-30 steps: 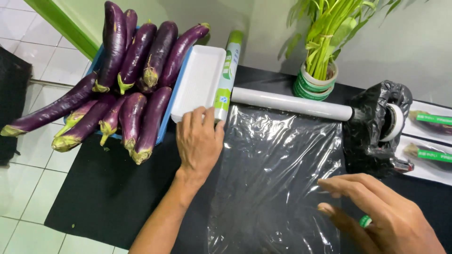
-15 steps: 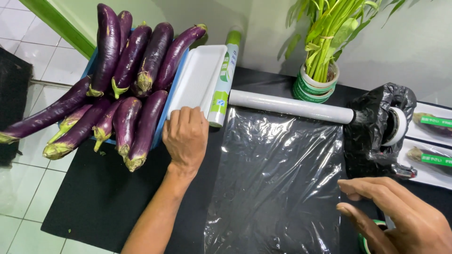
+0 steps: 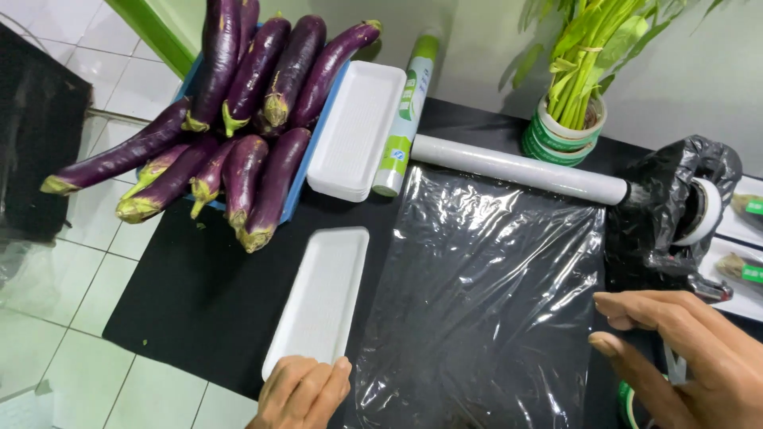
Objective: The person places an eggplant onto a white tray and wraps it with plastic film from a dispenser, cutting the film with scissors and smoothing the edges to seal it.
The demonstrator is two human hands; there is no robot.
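My left hand [image 3: 302, 393] is at the bottom edge, gripping the near end of a white foam tray [image 3: 318, 302]. The tray lies lengthwise on the black mat [image 3: 199, 294], just left of a sheet of clear cling film [image 3: 485, 302] pulled out from its roll [image 3: 517, 167]. My right hand [image 3: 683, 357] hovers at the lower right beside the film's right edge, fingers loosely curled. A thin metal piece [image 3: 675, 367] shows under it; I cannot tell whether the hand grips it. Purple eggplants [image 3: 246, 143] are piled in a blue crate [image 3: 306, 171] at the back left.
A stack of white foam trays [image 3: 358, 127] and a green-and-white film tube [image 3: 405, 119] lie beside the crate. A potted green plant [image 3: 564, 135] stands at the back. A black-bagged tape dispenser [image 3: 668, 214] sits right. Wrapped trays [image 3: 743, 206] are at the far right edge. A green tape ring [image 3: 628, 401] lies near my right hand.
My left hand has drawn back from the tray stack to the near edge, and one white tray now lies on the mat by the film. My right hand has shifted slightly right.
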